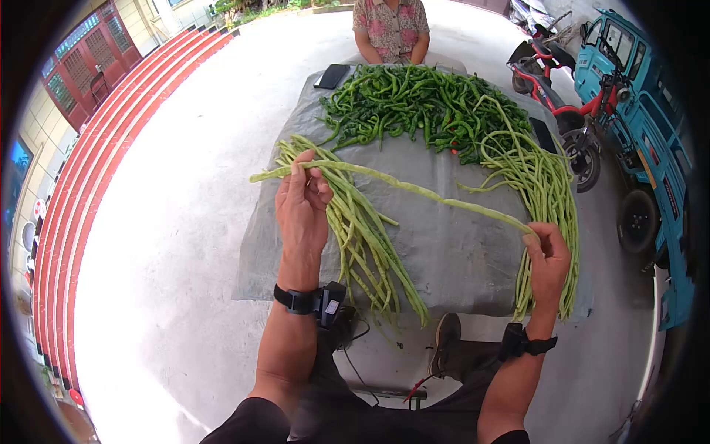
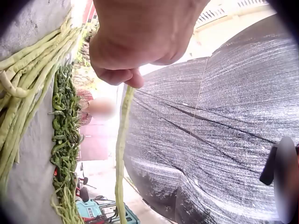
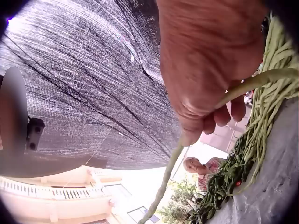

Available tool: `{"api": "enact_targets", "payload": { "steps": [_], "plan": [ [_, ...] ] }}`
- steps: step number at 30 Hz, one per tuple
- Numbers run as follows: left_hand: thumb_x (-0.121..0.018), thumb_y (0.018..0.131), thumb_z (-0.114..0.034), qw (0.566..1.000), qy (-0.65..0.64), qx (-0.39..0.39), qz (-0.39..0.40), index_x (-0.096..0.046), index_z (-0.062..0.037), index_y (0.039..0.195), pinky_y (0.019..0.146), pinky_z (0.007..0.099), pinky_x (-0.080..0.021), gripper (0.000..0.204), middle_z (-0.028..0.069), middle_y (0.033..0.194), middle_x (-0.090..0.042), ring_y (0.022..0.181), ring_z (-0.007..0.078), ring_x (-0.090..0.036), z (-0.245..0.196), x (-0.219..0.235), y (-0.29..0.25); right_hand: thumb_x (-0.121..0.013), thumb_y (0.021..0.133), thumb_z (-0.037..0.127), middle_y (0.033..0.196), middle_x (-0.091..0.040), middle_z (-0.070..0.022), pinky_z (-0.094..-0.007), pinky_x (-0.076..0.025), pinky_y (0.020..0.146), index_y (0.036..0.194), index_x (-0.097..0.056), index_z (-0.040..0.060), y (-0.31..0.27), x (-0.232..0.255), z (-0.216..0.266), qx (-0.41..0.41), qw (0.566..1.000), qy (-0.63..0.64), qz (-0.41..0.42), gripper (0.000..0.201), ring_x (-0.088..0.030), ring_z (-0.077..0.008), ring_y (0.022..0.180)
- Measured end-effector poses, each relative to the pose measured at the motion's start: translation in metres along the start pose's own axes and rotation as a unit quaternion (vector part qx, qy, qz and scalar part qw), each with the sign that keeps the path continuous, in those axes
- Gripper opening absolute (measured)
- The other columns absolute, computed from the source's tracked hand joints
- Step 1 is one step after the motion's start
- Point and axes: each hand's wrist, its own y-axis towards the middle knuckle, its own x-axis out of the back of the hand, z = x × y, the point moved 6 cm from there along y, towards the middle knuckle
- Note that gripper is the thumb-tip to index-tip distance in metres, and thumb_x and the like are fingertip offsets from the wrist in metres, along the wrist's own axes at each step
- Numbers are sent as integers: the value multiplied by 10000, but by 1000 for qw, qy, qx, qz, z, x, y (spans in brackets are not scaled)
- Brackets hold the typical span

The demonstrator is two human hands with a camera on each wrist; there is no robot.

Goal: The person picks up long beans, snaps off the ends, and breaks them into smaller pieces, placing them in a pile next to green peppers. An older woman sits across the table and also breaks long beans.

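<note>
A long pale-green bean [image 1: 414,189] stretches between both hands above the table. My left hand [image 1: 302,214] pinches it near its left end, thumb on top, with a short tip sticking out past the fingers. Between thumb and fingertips, my right hand [image 1: 549,259] grips the other end; in the right wrist view the bean [image 3: 164,184] runs through that hand and out on both sides. Beneath the left hand lies a bundle of long beans [image 1: 370,255], ends hanging over the near edge. A larger heap of long beans [image 1: 551,196] lies behind the right hand.
A grey sheet [image 1: 458,255] covers the table. Green peppers [image 1: 414,100] are piled along its far side, with a phone [image 1: 332,76] at their left and another dark phone [image 1: 543,135] at right. A person [image 1: 392,33] sits opposite. A teal three-wheeler [image 1: 643,126] stands at right.
</note>
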Motion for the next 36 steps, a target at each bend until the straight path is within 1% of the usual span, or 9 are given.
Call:
{"api": "enact_targets", "payload": {
  "steps": [5, 7, 14, 20, 23, 24, 26, 32, 36],
  "plan": [
    [-524, 1121, -193, 1000, 1, -14, -1, -549, 37, 1366, 728, 229, -539, 337, 46, 1010, -643, 844, 103, -595, -1, 7, 5, -716, 932, -3, 881, -592, 34, -223, -431, 728, 1036, -669, 18, -2, -4, 13, 13, 1000, 17, -23, 116, -518, -47, 782],
    [-536, 1114, -184, 998, 28, -27, -49, -575, 12, 1351, 696, 235, -503, 310, 23, 993, -635, 830, 96, -588, -6, 15, 9, -729, 918, -3, 859, -591, 44, -218, -426, 704, 1017, -674, 24, -4, -2, 10, -2, 1000, 10, -3, 117, -518, -41, 753],
    [-578, 1104, -280, 973, 116, -90, -177, -647, -80, 1253, 645, 253, -464, 259, -20, 976, -650, 788, 71, -610, -37, 57, 19, -785, 861, 31, 830, -672, 32, -206, -446, 647, 1044, -712, 20, -23, -34, 23, -142, 951, 100, 256, 197, -560, -19, 720],
    [-601, 1092, -265, 980, 81, -63, -169, -640, -50, 1243, 697, 272, -532, 266, 40, 1042, -721, 873, 114, -686, -30, 73, 35, -788, 885, 74, 841, -685, 20, -214, -451, 617, 1081, -716, 16, -42, -57, 33, -232, 865, 149, 420, 217, -569, -30, 696],
    [-629, 1077, -243, 982, 111, -44, -148, -645, -35, 1223, 681, 264, -548, 254, 72, 1014, -748, 847, 139, -710, -16, 88, 58, -790, 901, 106, 843, -691, 7, -228, -468, 611, 1098, -713, 19, -53, -75, 23, -249, 823, 151, 487, 229, -582, -40, 697],
    [-654, 1061, -205, 981, 116, -34, -153, -652, -25, 1212, 620, 245, -528, 235, 82, 965, -755, 780, 131, -701, -13, 84, 62, -788, 908, 119, 840, -692, 3, -235, -475, 614, 1101, -712, 20, -56, -80, 25, -240, 816, 131, 509, 231, -587, -45, 699],
    [-686, 1028, -216, 970, 211, -20, -121, -664, 29, 1216, 659, 271, -546, 309, 98, 962, -740, 781, 153, -683, -13, 82, 75, -784, 922, 147, 835, -692, -6, -248, -489, 620, 1108, -710, 21, -64, -93, 28, -222, 800, 92, 550, 237, -596, -55, 701],
    [-753, 892, -196, 895, 432, 1, -114, -744, 67, 1066, 541, 257, -464, 315, 85, 851, -730, 653, 126, -620, -15, 72, 119, -765, 944, 168, 827, -688, -21, -269, -508, 624, 1074, -684, 21, -76, -118, 27, -195, 779, 93, 588, 212, -613, -76, 697],
    [-767, 845, -192, 877, 463, 20, -127, -768, 77, 1004, 495, 261, -415, 312, 82, 818, -725, 596, 120, -589, -10, 69, 131, -763, 945, 158, 798, -670, -10, -263, -492, 581, 1015, -668, 18, -64, -111, 19, -233, 825, 96, 506, 183, -597, -68, 655]
  ]
}}
